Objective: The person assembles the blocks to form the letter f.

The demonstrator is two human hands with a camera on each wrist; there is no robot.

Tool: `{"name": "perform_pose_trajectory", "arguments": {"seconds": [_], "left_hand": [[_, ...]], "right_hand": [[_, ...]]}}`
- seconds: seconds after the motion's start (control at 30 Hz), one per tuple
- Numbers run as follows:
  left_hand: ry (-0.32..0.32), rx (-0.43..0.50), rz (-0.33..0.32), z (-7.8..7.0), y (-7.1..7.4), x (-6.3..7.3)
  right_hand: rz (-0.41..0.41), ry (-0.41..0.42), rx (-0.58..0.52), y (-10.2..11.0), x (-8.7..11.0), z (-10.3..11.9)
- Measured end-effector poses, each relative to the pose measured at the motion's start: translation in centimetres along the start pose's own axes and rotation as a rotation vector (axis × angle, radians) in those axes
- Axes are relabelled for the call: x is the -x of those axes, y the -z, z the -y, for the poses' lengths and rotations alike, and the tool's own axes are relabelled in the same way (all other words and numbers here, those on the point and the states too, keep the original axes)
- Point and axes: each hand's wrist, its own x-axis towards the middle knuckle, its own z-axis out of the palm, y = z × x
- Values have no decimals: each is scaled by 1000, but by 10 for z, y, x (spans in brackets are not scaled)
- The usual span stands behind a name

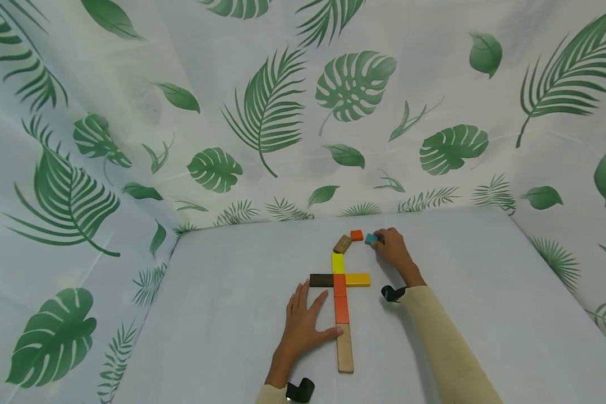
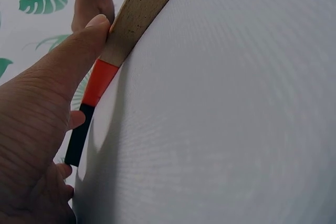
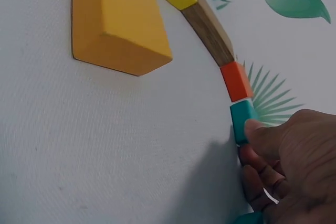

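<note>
The right hand [image 1: 395, 249] pinches a small teal block [image 3: 243, 121] between thumb and fingers, beside an orange block [image 1: 356, 235]. Another teal edge [image 3: 248, 219] shows under that hand in the right wrist view. Spread wide, the left hand [image 1: 300, 322] lies left of the column, its thumb touching the long plain wooden block [image 1: 345, 353] and its fingertips close to the dark block [image 1: 321, 280]. Two red-orange blocks [image 1: 340, 308] continue upward from the wooden one. Above them come a bright yellow block [image 1: 338, 264] and a tilted brown block [image 1: 342, 244].
A golden-yellow block [image 1: 358, 280] extends right from the column, opposite the dark one. The blocks lie on a white-covered table [image 1: 222, 314]. White cloth with green leaf prints [image 1: 356, 84] rises behind and at both sides. Black devices [image 1: 301, 389] are worn at both wrists.
</note>
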Motion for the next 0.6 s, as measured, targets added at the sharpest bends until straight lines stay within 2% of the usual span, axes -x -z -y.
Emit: {"name": "perform_pose_trajectory", "arguments": {"seconds": [0.17,0.27,0.6], "left_hand": [[-10,-18,-11,-1,0,-1],[-18,-20,-20,-1,0,0],[-28,-21,-29,0,0,0]], "right_hand": [[-34,-26,-34,-3,-3,-2],[-53,-14,-45,-5,-5,-5],[-62,-22,-42,-8,-7,-4]]}}
